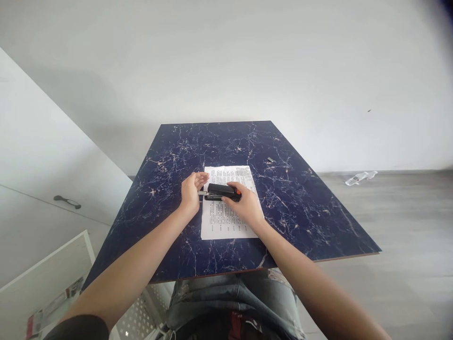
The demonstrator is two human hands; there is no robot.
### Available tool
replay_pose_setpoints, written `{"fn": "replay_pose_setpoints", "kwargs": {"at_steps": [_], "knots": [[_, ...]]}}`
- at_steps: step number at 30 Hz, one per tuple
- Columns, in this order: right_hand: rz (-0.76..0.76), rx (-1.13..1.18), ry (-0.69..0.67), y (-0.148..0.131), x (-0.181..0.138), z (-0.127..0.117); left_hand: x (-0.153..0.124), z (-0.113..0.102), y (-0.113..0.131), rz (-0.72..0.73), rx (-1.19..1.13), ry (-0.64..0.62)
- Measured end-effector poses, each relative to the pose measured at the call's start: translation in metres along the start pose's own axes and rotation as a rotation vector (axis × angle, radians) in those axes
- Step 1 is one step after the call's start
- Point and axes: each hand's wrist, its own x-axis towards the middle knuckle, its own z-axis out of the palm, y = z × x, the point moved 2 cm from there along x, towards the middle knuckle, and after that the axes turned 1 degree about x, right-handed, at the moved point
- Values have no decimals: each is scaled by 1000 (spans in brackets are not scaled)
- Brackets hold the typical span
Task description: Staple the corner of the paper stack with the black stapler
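Note:
My right hand (249, 204) is closed around the rear of a black stapler (221, 190) with an orange-red detail near its end. The stapler lies sideways over a printed sheet of paper (219, 229), its front pointing left. From that front a narrow silver metal piece (203, 192) sticks out and meets the palm side of my left hand (192, 191). My left hand stands on edge by the paper's left border, its fingers loosely curved toward the stapler and not wrapped round it. Whether the metal piece is pressed by the palm or only touches it, I cannot tell.
A small silvery-green piece (270, 160) lies on the dark blue marbled table (212, 141), right of the paper's far corner. On the floor by the wall rests a clear plastic item (361, 178). A white cabinet with a dark handle (67, 202) stands left.

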Motion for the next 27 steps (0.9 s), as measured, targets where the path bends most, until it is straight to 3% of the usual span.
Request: {"fn": "replay_pose_setpoints", "kwargs": {"at_steps": [3, 12, 15, 19, 27], "knots": [[-71, -84, -13, -2, 2, 1, -1, 1, 2, -9, -7, -4], [-470, -172, 137, -16, 0, -9, -2, 9, 5, -171, -219, -69], [-535, -171, 150, -17, 3, -9, -3, 9, 4, -212, -263, -93], [-456, -139, 158, -11, 5, -9, -2, 9, 4, -164, -262, -117], [-56, 44, 124, 9, 12, -11, -8, 14, 3, 32, -53, -242]]}}
